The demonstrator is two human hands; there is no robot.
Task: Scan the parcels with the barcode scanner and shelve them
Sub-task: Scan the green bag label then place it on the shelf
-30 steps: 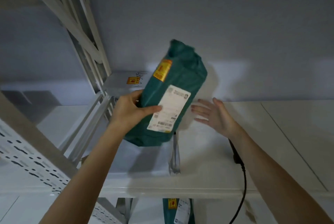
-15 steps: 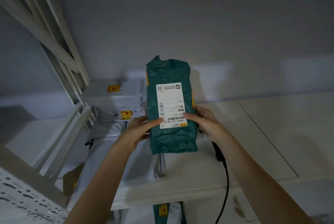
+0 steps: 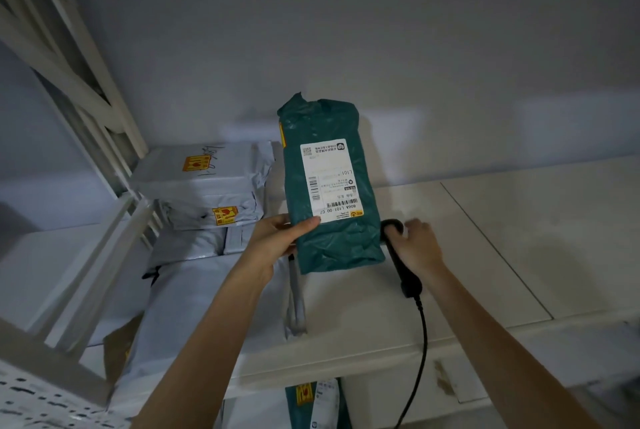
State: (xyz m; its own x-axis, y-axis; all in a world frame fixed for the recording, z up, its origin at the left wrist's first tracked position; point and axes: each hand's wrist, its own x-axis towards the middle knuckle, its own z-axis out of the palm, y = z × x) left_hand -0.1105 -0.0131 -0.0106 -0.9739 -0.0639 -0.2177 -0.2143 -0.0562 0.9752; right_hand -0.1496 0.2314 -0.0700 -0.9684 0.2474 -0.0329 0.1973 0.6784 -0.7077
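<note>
The green parcel (image 3: 330,186) is held upright over the shelf (image 3: 485,241), label turned outward, presumably so the barcode can be read; its lower left edge is pinched by the left hand (image 3: 277,238); just beside it, the barcode scanner (image 3: 398,252) is gripped by the right hand (image 3: 417,245).

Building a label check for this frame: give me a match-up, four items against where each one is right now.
Items:
1. green parcel
2. barcode scanner
3. grey parcels
4. scanner cable

Places:
A. stacked at the shelf's left end
B. hanging down past the shelf's front edge
C. upright on the shelf, left hand gripping its lower edge
D. under the right hand, right of the green parcel

Pairs: 1-C, 2-D, 3-A, 4-B
</note>
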